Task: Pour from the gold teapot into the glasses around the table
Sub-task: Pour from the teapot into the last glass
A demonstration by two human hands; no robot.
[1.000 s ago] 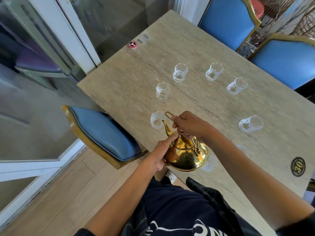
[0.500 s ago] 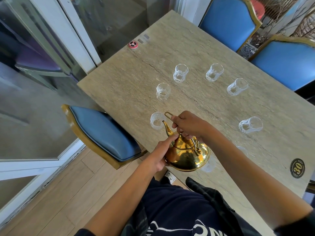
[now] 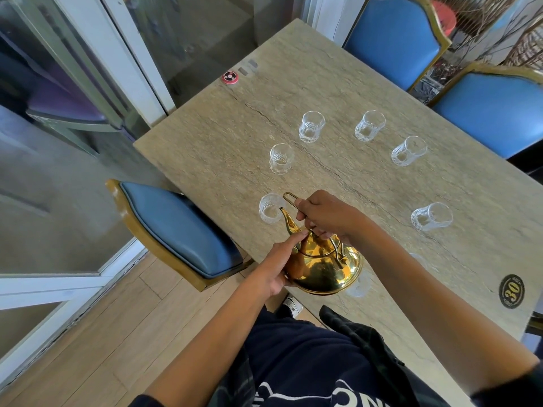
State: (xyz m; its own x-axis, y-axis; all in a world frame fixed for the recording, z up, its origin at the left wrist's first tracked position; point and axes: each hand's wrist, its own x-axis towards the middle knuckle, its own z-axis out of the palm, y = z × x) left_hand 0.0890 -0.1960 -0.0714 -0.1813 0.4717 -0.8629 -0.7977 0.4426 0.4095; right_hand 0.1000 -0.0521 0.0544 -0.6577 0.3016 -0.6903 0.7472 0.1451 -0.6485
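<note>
The gold teapot [image 3: 326, 267] is tilted over the near left edge of the stone table [image 3: 338, 83], its spout tip at the rim of a small clear glass [image 3: 269, 208]. My right hand [image 3: 326, 214] grips the wire handle above the pot. My left hand [image 3: 282, 265] rests against the pot's left side, one finger stretched onto the lid. Several more clear glasses stand in a ring: [image 3: 281, 158], [image 3: 311, 126], [image 3: 369, 125], [image 3: 408, 150], [image 3: 431, 216]. Another glass [image 3: 359, 286] shows partly behind the pot.
A blue chair [image 3: 182, 227] with gold trim is tucked in at the left. Two more blue chairs [image 3: 393, 39] [image 3: 493, 110] stand at the far side. A red call button [image 3: 230, 77] and a round "30" sticker [image 3: 511, 291] lie on the table. Glass doors are at the left.
</note>
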